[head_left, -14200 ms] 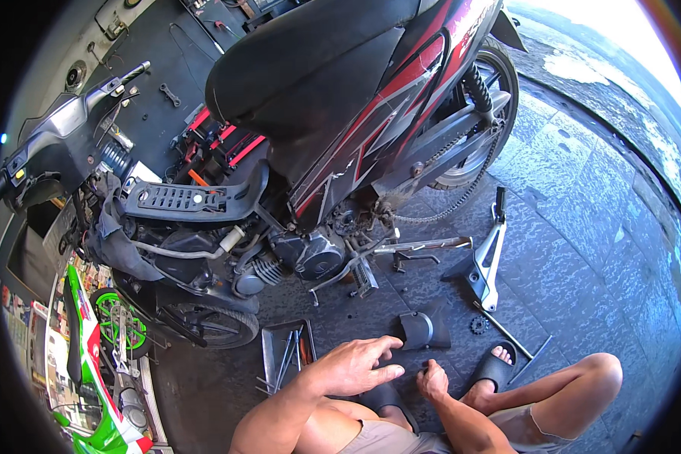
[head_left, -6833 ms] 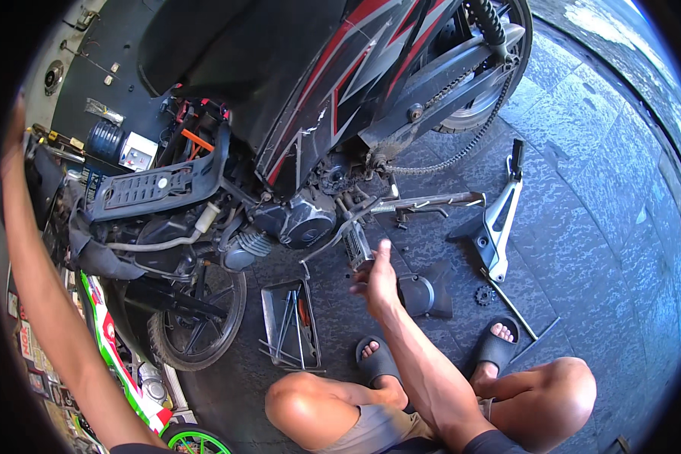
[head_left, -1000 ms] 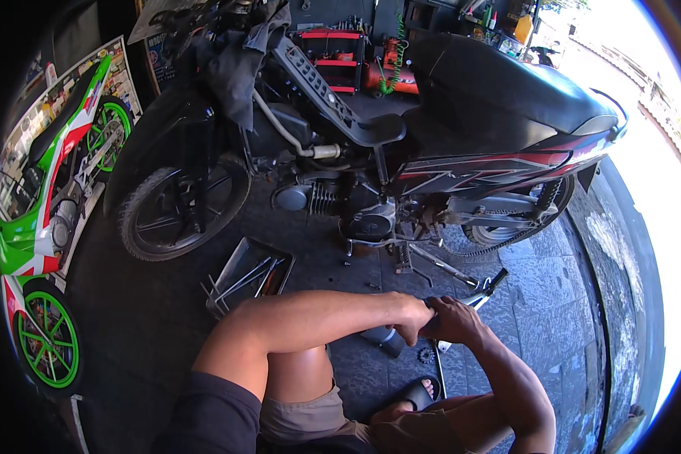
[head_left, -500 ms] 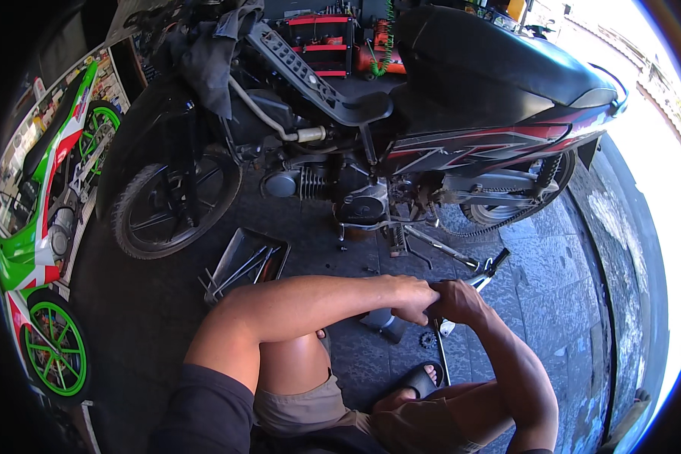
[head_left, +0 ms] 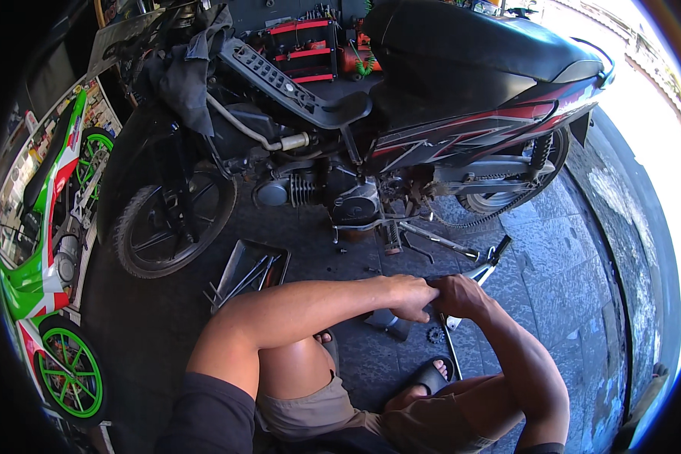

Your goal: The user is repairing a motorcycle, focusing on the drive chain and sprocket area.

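My left hand and my right hand meet in front of me, above the floor, fingers closed and knuckles close together. Whatever they grip between them is hidden by the fingers. Just below them a small dark toothed sprocket lies on the floor. A thin metal rod runs down from beneath my right hand toward my sandal; whether the hand touches it I cannot tell. Partly behind my left wrist lies a dark flat piece. Beyond the right hand is a metal bar with a black end.
A black and red motorcycle stands across the far side, its chain hanging loose near the rear wheel. A metal tray with several tools lies left of my knee. A green and white motorcycle stands at the left; a red-shelved tool rack is behind.
My view has turned slightly, so the motorcycle's seat and rear sit farther left and higher in the picture. Both hands stay together in nearly the same closed pose.
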The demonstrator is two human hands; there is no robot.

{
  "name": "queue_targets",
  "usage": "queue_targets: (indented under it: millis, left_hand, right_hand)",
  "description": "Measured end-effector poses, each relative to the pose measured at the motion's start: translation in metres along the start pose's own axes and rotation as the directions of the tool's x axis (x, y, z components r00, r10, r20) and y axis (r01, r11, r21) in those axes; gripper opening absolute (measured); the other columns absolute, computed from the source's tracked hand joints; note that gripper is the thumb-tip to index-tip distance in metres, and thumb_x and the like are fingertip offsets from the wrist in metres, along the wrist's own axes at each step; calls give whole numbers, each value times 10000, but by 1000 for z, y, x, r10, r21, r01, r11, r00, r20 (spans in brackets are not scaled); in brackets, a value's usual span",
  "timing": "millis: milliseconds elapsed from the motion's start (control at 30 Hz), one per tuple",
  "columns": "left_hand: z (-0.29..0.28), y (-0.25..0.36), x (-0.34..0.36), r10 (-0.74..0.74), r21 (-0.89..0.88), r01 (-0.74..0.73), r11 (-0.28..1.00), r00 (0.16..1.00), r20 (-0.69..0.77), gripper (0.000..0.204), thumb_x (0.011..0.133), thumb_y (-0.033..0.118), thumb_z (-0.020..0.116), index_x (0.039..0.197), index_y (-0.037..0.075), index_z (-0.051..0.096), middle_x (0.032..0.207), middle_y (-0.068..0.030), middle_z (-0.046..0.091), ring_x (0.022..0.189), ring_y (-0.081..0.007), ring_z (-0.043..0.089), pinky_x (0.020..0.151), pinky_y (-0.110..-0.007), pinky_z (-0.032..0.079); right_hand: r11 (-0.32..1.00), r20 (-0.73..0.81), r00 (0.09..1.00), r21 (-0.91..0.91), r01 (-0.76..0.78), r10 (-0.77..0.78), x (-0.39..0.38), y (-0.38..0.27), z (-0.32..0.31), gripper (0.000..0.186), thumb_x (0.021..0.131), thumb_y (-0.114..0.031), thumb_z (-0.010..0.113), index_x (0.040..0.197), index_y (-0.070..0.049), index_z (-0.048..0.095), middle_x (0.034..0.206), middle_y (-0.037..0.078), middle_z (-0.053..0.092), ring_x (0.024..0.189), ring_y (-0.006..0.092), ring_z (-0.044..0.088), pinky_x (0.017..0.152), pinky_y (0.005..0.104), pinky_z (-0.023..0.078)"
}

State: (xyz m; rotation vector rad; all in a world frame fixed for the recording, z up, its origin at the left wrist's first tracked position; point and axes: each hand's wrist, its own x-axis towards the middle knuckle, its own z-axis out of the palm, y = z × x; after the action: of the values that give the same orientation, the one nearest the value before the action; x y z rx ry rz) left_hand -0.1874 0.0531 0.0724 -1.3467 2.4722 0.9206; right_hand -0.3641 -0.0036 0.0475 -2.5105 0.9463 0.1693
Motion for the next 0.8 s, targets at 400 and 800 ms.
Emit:
queue_targets:
  millis: [400, 800]
  left_hand:
    - [1, 3, 0, 8, 12, -7, 1000, 1000, -8, 488, 922, 353, 673, 1182, -52, 593, 1090, -282, 695, 1056, -408, 681, 912, -480, 549]
    - [4, 2, 4, 16, 20, -16, 1000, 1000, -1, 474, 928, 363, 663, 1159, -45, 590, 1079, -278, 696, 1047, -410, 680, 913, -492, 545]
  right_hand:
    - [1000, 2, 1000, 8, -10, 10, -5, -1, -1, 268, 877, -273, 637, 1024, -73, 741, 948, 191, 739, 905, 379, 710, 810, 479, 554]
    - [1000, -11, 1000, 7, 3, -3, -6, 3, 2, 260, 876, -279, 642, 990, -65, 733, 930, 199, 735, 891, 386, 710, 787, 480, 556]
